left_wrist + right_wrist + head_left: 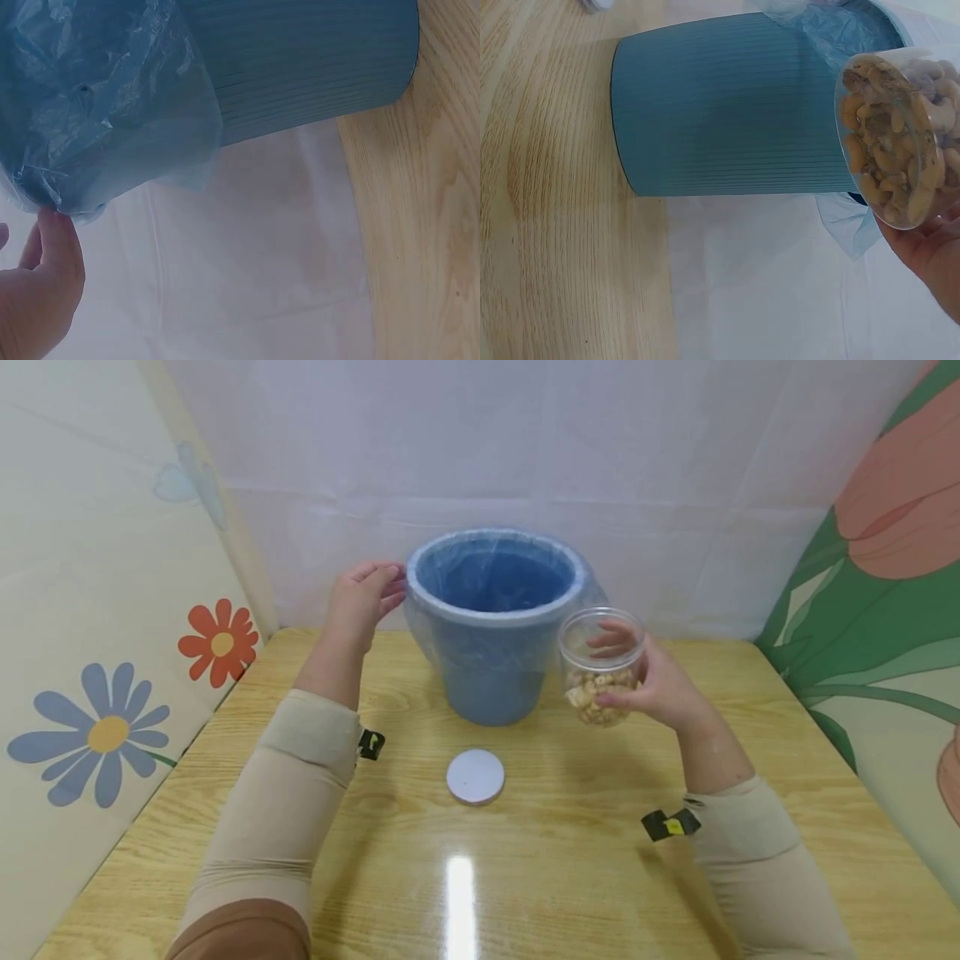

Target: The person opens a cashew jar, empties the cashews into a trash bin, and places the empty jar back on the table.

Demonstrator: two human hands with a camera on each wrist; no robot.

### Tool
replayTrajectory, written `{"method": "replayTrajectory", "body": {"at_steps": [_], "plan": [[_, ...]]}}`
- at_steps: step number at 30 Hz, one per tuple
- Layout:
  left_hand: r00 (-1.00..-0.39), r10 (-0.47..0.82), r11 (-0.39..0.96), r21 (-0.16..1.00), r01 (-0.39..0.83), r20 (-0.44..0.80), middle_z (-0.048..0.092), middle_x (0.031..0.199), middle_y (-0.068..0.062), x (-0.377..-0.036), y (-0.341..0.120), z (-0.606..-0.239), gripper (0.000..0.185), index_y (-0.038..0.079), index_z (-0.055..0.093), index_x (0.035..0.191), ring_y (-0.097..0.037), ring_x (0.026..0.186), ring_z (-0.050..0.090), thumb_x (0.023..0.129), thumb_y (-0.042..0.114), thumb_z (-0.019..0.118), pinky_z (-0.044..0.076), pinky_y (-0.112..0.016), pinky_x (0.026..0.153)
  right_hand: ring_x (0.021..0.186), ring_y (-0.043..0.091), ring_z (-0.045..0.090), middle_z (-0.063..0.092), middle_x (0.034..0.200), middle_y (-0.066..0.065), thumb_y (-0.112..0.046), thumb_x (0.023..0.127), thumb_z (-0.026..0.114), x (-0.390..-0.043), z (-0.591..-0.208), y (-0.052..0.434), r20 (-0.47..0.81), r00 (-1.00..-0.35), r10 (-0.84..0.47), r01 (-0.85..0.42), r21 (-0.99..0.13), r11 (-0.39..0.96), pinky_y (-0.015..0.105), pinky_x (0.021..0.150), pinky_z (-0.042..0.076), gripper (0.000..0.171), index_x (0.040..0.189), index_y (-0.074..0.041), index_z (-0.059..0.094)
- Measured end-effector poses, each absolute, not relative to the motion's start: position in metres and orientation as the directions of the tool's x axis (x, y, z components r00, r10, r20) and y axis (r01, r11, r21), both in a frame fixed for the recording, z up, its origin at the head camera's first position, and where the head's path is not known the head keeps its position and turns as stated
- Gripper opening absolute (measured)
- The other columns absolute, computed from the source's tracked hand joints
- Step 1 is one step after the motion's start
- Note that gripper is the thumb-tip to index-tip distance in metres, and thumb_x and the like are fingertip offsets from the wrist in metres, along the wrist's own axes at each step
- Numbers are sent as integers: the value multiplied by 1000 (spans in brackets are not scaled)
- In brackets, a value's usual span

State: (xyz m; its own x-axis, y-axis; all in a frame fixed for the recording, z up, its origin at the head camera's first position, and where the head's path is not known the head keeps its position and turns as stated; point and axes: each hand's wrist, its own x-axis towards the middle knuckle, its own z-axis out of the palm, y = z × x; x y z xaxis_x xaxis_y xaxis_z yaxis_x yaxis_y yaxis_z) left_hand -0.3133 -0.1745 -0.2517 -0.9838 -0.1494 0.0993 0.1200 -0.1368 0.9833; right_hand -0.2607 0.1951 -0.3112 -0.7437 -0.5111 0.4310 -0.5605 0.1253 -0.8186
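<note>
The jar (602, 665) of nuts is already uncapped and held by the curled fingers of the right hand (660, 689) just right of the bin (495, 627), its nuts not yet tipped out. The left hand (362, 602), fingers relaxed, touches the bag (105, 105) at the bin's left rim. The lid (476, 776) lies on the surface (570, 860) in front of the bin, nothing blocking its mouth.

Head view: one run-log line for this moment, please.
left hand: fingertips at bin rim, on liner | right hand: grips open nut jar, held up beside bin | lid: on table, apart
</note>
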Motion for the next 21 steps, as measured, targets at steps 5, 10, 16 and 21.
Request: {"method": "replayTrajectory", "body": {"at_steps": [5, 10, 16, 21], "plan": [[-990, -133, -182, 981, 72, 48, 60, 109, -11, -315, -176, -251, 22, 0, 60, 107, -20, 100, 59, 92, 15, 55, 51, -24, 84, 113, 27, 48, 42, 128, 23, 10, 66, 74, -261, -312, 194, 433, -743, -510, -565, -814, 133, 27, 85, 50, 87, 138, -4, 27], [-990, -138, -213, 976, 42, 12, 60, 107, -10, -319, -175, -250, 21, 1, 60, 107, -19, 95, 60, 91, 15, 55, 52, -23, 80, 113, 28, 47, 42, 128, 22, 10, 67, 74, -262, -312, 195, 432, -743, -510, -565, -814, 134, 27, 85, 50, 86, 138, -5, 28], [-990, -142, -204, 979, 5, -24, 61, 106, -8, -319, -175, -248, 19, 4, 61, 107, -18, 93, 60, 92, 15, 55, 52, -22, 78, 113, 27, 48, 42, 128, 22, 9, 67, 74, -261, -311, 196, 431, -745, -509, -566, -813, 139, 27, 85, 50, 86, 138, -5, 28], [-989, -137, -176, 984, -25, -50, 60, 106, -7, -318, -174, -245, 18, 5, 61, 106, -18, 93, 60, 90, 12, 57, 52, -23, 79, 113, 28, 48, 42, 128, 22, 9, 67, 74, -260, -310, 196, 430, -746, -509, -566, -812, 143, 27, 85, 49, 86, 137, -4, 27]]}}
